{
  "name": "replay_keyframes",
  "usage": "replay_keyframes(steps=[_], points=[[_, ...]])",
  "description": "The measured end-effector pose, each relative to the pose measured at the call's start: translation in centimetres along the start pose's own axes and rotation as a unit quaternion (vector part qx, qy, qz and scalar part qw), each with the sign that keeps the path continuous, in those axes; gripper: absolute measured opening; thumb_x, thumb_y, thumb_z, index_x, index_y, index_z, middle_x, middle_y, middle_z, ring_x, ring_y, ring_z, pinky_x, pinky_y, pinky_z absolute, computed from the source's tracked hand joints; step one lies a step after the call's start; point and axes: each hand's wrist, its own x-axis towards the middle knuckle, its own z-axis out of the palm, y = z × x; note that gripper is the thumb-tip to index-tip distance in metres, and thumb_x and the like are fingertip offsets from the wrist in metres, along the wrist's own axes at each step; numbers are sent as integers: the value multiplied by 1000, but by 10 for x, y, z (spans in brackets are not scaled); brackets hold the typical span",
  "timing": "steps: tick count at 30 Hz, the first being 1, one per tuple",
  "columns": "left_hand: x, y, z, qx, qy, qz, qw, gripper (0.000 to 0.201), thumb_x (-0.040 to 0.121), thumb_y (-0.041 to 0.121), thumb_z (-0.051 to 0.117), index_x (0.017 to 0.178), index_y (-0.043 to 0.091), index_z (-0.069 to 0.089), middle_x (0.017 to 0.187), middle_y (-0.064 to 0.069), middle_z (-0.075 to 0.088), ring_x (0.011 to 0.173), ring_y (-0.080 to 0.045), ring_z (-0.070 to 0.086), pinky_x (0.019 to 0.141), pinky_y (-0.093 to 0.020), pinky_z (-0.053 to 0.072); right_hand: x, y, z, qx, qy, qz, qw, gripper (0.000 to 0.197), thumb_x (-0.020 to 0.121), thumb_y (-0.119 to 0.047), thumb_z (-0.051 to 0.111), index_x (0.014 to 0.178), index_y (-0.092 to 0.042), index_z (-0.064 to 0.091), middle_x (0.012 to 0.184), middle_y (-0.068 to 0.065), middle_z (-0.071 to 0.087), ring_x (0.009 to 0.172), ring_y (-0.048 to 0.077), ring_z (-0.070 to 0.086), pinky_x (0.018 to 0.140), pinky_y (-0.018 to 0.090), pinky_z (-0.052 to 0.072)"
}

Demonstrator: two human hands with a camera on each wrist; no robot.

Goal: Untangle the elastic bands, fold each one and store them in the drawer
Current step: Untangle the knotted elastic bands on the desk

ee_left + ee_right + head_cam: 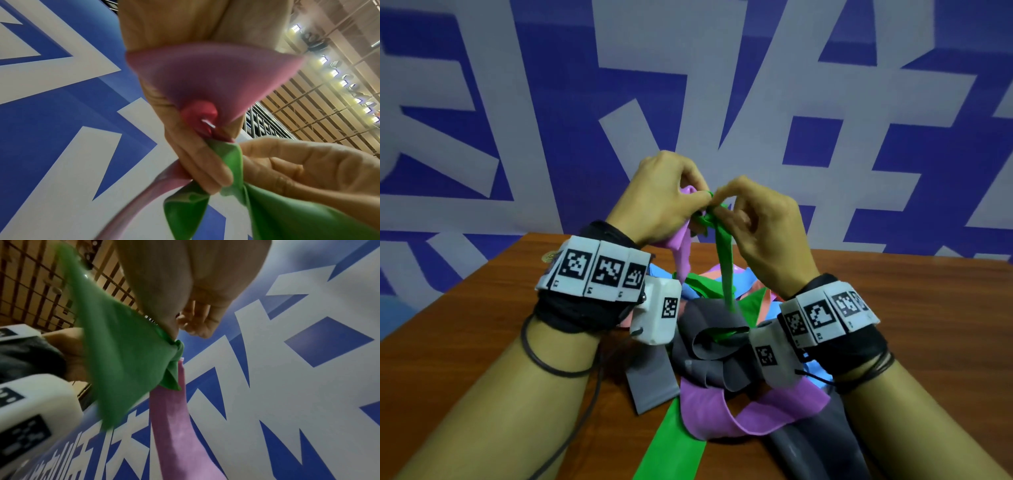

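Observation:
Both hands are raised above a tangled heap of elastic bands on the wooden table. My left hand pinches a pink-purple band where it knots with a green band. My right hand pinches the green band at the same knot, fingertips meeting the left hand's. Both bands hang down into the heap. The pink band trails below the knot in the right wrist view. No drawer is in view.
The heap holds grey, purple, blue and salmon bands; a green strip runs off the near edge. A blue and white patterned wall stands behind the table. A small round gold object lies at the far left.

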Motion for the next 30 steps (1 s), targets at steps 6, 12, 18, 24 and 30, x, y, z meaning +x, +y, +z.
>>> replay_keyframes(steps=[6,12,18,24,30], points=[[-3,6,0,-46,-4,-30,998,10,87,4,66,78,5,71,70,-1,67,49,3,63,43,-7,42,-2,6,9,-44,41,7,998,11,86,-16,73,97,-14,73,70,-18,32,58,-1,37,56,24,33],[-2,7,5,12,27,-5,1000,10,85,14,72,75,9,71,71,-1,69,57,-8,67,58,-26,59,-1,0,11,-55,34,42,997,17,83,-18,76,99,-12,75,73,-5,42,61,13,41,55,35,41],[-3,7,15,58,48,38,996,14,83,18,73,71,12,68,76,3,63,73,-14,59,64,-29,48,-1,4,14,-41,55,52,996,17,73,-17,84,76,-6,71,68,-5,45,58,15,42,53,37,41],[-2,7,19,66,62,76,993,13,83,15,74,77,16,63,87,5,49,74,-10,48,62,-11,33,-5,5,15,-54,59,50,996,25,77,-17,81,73,-7,59,70,1,54,59,20,48,54,40,43],[-1,3,20,43,44,102,993,14,82,13,74,83,19,62,96,1,51,71,-7,49,61,-11,33,-4,7,7,-73,35,104,991,19,85,-27,75,84,-16,60,66,-15,40,61,14,42,57,34,40]])
